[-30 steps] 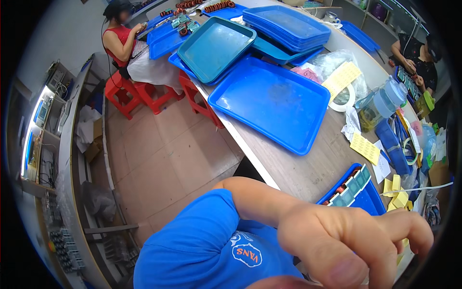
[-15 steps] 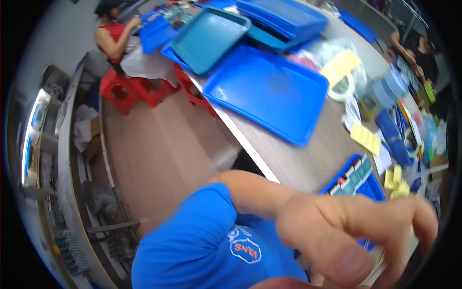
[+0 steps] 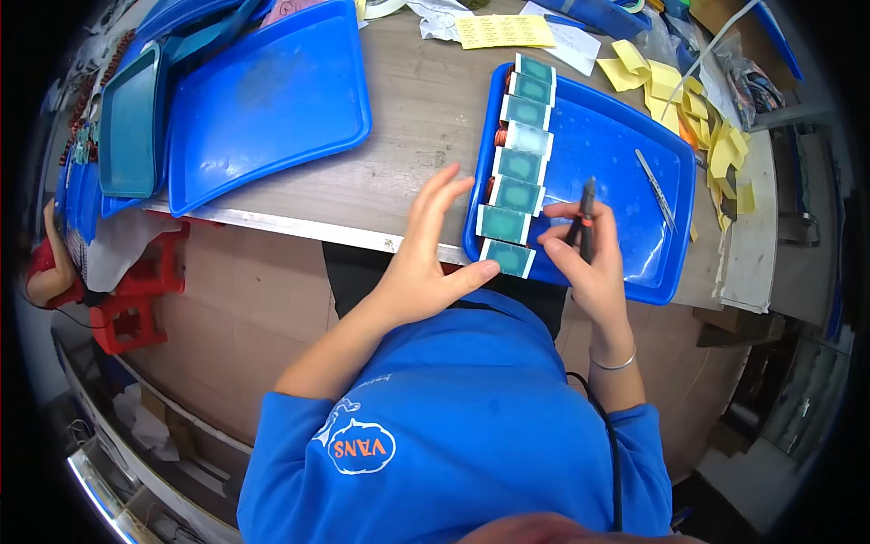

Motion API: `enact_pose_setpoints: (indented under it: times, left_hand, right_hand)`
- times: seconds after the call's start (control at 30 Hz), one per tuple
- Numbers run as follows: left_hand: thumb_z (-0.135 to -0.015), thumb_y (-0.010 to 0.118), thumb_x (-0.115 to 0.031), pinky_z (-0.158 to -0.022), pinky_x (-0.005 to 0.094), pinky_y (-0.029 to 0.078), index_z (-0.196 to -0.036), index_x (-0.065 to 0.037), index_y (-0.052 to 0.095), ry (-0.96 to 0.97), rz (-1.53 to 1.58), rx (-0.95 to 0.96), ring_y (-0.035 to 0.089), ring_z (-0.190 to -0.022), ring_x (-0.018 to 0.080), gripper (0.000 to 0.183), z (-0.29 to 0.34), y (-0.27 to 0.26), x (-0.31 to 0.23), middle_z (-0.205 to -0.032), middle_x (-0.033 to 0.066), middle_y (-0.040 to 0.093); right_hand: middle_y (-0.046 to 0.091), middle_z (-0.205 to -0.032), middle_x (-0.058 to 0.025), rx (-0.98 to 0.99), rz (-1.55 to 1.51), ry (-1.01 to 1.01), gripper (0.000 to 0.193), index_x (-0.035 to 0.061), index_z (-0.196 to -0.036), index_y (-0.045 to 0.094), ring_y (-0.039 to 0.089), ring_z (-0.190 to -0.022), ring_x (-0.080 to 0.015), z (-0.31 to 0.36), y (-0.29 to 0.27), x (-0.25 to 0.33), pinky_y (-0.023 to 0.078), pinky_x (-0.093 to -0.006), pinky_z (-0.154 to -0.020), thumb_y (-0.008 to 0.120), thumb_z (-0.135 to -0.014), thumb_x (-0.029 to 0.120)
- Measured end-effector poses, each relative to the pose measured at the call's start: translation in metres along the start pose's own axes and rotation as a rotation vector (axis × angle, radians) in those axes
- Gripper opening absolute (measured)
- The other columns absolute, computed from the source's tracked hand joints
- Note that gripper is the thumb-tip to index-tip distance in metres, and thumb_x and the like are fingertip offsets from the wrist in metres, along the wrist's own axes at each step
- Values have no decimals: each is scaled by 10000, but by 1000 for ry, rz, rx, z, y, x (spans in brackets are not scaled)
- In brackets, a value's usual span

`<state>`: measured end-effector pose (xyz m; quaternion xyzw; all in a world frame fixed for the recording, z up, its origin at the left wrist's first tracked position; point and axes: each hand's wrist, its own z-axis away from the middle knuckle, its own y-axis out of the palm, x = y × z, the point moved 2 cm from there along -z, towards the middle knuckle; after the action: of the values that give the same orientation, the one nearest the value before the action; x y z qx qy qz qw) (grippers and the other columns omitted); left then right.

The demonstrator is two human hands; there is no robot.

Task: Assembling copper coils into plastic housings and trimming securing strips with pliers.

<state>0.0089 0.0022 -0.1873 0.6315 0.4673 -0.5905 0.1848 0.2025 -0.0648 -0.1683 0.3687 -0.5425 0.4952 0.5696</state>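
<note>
A row of several small green-faced blocks with white edges (image 3: 521, 166) lies along the left side of a blue tray (image 3: 678, 238). Reddish copper windings show at the sides of some, so they look like wound coils or transformers. My left hand (image 3: 412, 281) is open beside the row, fingers spread, its thumb at the nearest block (image 3: 507, 257). Whether the thumb touches it I cannot tell. My right hand (image 3: 600, 272) is closed around small pliers (image 3: 586, 222), black with red on the handles, jaws pointing away from me over the tray. Tweezers (image 3: 656, 190) lie on the tray's right side.
A larger blue tray (image 3: 281, 109) and a teal tray (image 3: 129, 136) sit at the left of the table (image 3: 408, 118). Yellow label sheets (image 3: 507, 32) and crumpled yellow strips (image 3: 702, 109) lie beyond and right. Another person (image 3: 50, 267) sits far left near red stools (image 3: 131, 317).
My view has swung right and down to the tray of blocks. The hand that was blurred in front is no longer close; both hands are now at the tray.
</note>
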Motion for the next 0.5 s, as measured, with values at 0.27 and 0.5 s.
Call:
enact_pose_setpoints:
  times: [0.27,0.5]
  left_hand:
    - [-829,566,-207,-1053,397,192,-1350,-9,242,-84,226,34,199,-1316,320,645,7,27,13,-1392,195,250]
    - [-891,428,-157,-1066,414,128,-1364,43,170,7,87,70,115,-1337,336,575,6,28,4,-1415,192,212]
  right_hand:
    - [558,-909,-112,-14,96,51,385,-16,-1034,413,575,-734,-125,-13,12,-5,466,-249,-635,655,-776,138]
    - [597,-743,-104,-78,170,-102,345,-16,-1040,434,586,-655,-144,-11,16,-6,455,-275,-605,617,-776,112]
